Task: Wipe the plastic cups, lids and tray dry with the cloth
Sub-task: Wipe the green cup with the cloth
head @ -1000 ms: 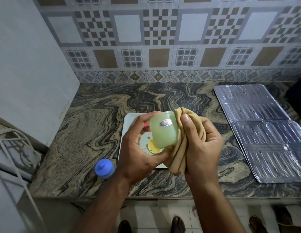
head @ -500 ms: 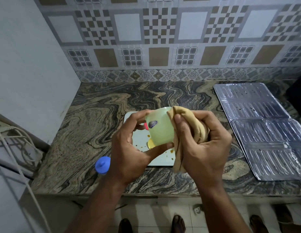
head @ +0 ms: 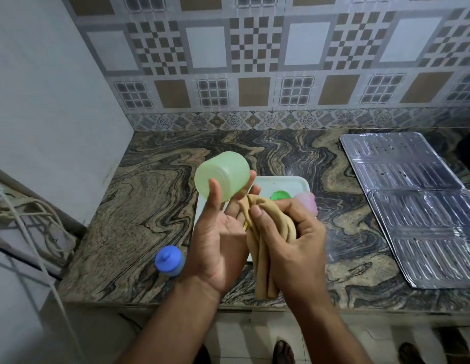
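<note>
Up in the air over the tabletop sits the pale green translucent plastic cup, tipped on its side with its base turned towards the camera. The left hand pinches it, thumb on the near side, fingertips behind, palm facing up. Just beside it, the right hand clutches the bunched tan cloth, whose folds hang down past the wrist. Below both hands lies the white rectangular plastic tray, carrying a round green lid and a pink translucent cup. A blue knobbed plastic container stands near the front edge, left of the tray. Ribbed silver metal sheets lie well apart on the right.
</note>
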